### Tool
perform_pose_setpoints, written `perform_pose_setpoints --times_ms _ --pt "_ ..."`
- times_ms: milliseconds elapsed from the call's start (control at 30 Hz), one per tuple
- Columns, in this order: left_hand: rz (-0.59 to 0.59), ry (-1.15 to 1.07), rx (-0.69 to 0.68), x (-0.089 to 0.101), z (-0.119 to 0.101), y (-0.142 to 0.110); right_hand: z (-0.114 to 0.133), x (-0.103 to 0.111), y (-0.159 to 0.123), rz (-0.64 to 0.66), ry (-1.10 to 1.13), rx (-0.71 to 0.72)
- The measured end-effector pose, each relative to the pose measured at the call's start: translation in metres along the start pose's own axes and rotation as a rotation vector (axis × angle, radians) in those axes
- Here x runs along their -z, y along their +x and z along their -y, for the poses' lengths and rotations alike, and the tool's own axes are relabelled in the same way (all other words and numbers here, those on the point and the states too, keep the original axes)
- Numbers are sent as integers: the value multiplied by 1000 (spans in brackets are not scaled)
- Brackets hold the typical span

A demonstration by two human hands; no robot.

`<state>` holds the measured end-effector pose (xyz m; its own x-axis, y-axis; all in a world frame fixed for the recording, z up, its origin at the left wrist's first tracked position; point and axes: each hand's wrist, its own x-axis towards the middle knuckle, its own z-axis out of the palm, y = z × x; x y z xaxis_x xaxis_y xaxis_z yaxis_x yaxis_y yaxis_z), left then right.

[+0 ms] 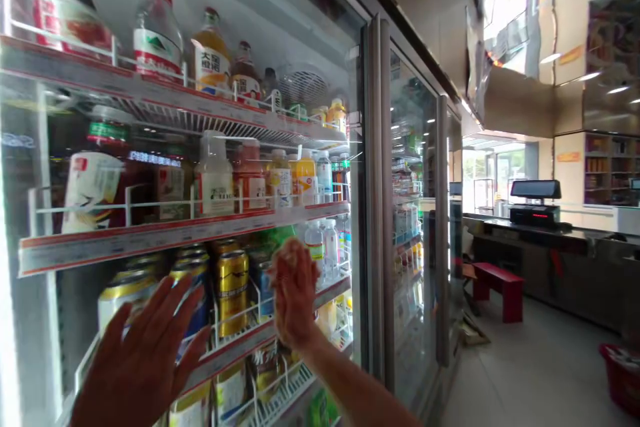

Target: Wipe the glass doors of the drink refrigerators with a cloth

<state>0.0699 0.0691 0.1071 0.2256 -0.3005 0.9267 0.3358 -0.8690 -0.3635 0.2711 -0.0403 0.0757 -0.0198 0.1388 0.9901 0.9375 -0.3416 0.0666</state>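
Observation:
My right hand (295,307) reaches up and forward, its fingers over a crumpled pinkish-beige cloth (291,255) in front of the drink shelves. Reflections suggest a glass door there, and the cloth looks held flat towards it. Lower left, my left hand (145,353) is raised with its fingers spread and nothing in them. Behind it are drink cans, among them a gold can (233,290). Clear bottles (315,243) stand just right of the cloth.
Bottles line the upper shelves, including a dark bottle with a white label (93,180). A metal door frame (377,200) stands to the right, beside another glass-fronted cooler (413,213). Farther right are a red bench (500,280), a counter with a screen (535,190) and a red basket (617,373).

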Motion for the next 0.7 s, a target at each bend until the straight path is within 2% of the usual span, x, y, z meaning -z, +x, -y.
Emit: perform_pose_setpoints --times_ms 67,100,167,233,267,300,333,400,467,533,600,633,700 --pt "-17 21 -34 1 0 0 10 3 -7 38 24 161" --pt "-19 28 -42 2 0 0 0 7 -8 41 28 216" --pt "-7 36 -18 5 0 1 -44 20 -3 11 -2 208" --pt "4 53 -18 7 -2 3 -92 28 10 -104 -73 -93" --pt "19 64 -22 8 -3 4 -107 29 17 -175 -86 -211" --pt "28 74 -32 8 -3 4 -110 27 24 -220 -80 -281" --pt "37 78 -42 9 -4 5 -102 23 27 -250 -59 -304" --pt "46 69 -52 12 -4 5 -52 15 25 -246 12 -220" --pt "31 40 -47 17 -4 5 12 11 11 -185 72 -57" --pt "11 -2 -17 24 -2 4 55 10 -2 -67 135 211" --pt "10 -25 35 35 3 2 56 11 -3 5 139 333" --pt "10 -31 64 40 7 1 45 12 4 -15 115 292" --pt "15 -45 96 49 14 -3 18 12 27 -150 56 34"
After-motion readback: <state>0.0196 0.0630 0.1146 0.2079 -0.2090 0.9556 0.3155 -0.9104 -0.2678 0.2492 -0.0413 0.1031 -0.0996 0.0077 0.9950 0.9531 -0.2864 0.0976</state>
